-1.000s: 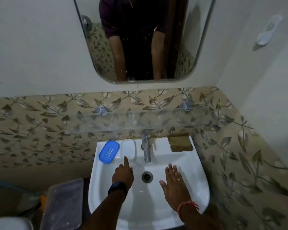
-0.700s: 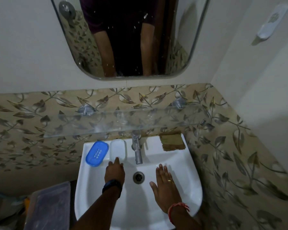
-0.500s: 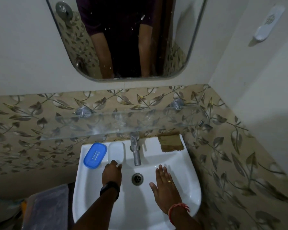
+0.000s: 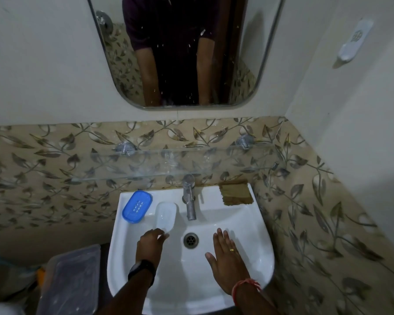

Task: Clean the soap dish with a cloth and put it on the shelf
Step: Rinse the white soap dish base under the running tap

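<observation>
Barely started here: my left hand pinches the white soap dish on the sink rim, my right hand lies flat and relaxed, the cloth is untouched, and the shelf waits.

Left hand: your knuckles face up and your fingers curl forward, their tips gripping the near end of the white soap dish.
Left wrist: straight, with a dark band round it; the forearm comes in from the bottom edge.
Right hand: palm down, fingers straight and close together, thumb spread toward your left hand. It holds nothing.
Right wrist: a red thread circles it.
Spacing: your hands are apart, the left one further forward.
</observation>
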The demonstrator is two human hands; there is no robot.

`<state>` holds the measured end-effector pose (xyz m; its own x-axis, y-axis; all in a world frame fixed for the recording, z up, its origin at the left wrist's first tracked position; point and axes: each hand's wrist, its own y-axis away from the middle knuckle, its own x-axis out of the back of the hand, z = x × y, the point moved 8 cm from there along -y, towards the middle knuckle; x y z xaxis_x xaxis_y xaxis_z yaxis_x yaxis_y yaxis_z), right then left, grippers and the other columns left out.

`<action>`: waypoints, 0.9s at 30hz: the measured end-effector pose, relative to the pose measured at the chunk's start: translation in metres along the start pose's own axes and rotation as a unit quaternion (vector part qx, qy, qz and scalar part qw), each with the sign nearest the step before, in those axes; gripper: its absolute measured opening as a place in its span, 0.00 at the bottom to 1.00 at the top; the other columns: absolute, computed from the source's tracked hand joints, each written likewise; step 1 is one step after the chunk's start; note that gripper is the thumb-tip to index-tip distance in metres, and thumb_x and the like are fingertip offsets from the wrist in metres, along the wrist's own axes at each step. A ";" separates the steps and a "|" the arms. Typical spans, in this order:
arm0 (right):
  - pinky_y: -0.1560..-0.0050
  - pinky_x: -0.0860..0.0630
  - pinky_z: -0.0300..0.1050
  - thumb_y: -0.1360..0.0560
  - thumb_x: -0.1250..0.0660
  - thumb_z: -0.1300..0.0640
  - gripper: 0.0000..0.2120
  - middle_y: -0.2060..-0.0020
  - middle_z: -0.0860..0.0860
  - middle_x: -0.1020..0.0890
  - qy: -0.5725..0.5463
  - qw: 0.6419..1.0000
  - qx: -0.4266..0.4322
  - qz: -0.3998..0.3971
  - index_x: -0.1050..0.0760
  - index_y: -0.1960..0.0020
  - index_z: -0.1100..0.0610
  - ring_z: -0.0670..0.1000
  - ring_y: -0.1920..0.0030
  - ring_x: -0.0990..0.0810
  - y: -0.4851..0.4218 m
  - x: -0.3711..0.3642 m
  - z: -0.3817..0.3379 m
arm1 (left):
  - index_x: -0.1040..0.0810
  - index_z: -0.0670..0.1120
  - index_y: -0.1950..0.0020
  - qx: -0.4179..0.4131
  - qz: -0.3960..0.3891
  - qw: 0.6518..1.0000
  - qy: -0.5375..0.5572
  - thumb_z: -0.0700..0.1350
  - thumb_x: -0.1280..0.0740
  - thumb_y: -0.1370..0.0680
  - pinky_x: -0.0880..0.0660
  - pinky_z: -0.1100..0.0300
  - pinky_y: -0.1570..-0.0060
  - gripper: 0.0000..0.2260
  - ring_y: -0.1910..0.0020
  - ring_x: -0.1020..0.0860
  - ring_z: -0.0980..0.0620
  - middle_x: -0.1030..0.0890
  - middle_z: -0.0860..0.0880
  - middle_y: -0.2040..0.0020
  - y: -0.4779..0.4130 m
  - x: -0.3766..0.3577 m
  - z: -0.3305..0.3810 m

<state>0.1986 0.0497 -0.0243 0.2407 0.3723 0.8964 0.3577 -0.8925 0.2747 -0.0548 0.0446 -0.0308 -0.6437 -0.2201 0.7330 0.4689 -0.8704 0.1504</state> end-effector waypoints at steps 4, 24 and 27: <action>0.24 0.72 0.38 0.35 0.81 0.28 0.55 0.23 0.47 0.64 0.016 1.000 0.005 0.000 0.56 0.18 0.58 0.50 0.20 0.63 0.015 -0.001 -0.002 | 0.14 0.45 0.47 -0.017 0.002 1.000 -0.019 0.49 0.27 0.22 0.26 0.57 0.46 0.09 0.46 0.17 0.46 0.13 0.46 0.48 0.021 0.011 -0.003; 0.26 0.67 0.42 0.46 0.90 0.27 0.66 0.21 0.49 0.64 -0.003 1.000 0.000 -0.004 0.58 0.18 0.57 0.53 0.18 0.60 0.057 -0.004 -0.008 | 0.17 0.46 0.51 -0.254 -0.139 0.835 -0.468 0.48 0.28 0.22 0.18 0.53 0.63 0.05 0.61 0.15 0.43 0.19 0.44 0.55 0.076 0.026 0.035; 0.25 0.66 0.42 0.47 0.90 0.26 0.67 0.18 0.52 0.59 -0.012 1.000 0.001 -0.012 0.58 0.18 0.57 0.53 0.18 0.60 0.059 -0.007 -0.012 | 0.21 0.40 0.39 -0.280 -0.152 0.794 -0.518 0.36 0.39 0.18 0.20 0.48 0.48 0.11 0.47 0.17 0.38 0.21 0.38 0.43 0.083 0.029 0.056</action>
<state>0.2076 -0.0085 -0.0099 0.2540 0.3999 0.8806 0.3646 -0.8829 0.2958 -0.0004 -0.0098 0.0397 0.3026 0.2644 0.9157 -0.1424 -0.9374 0.3178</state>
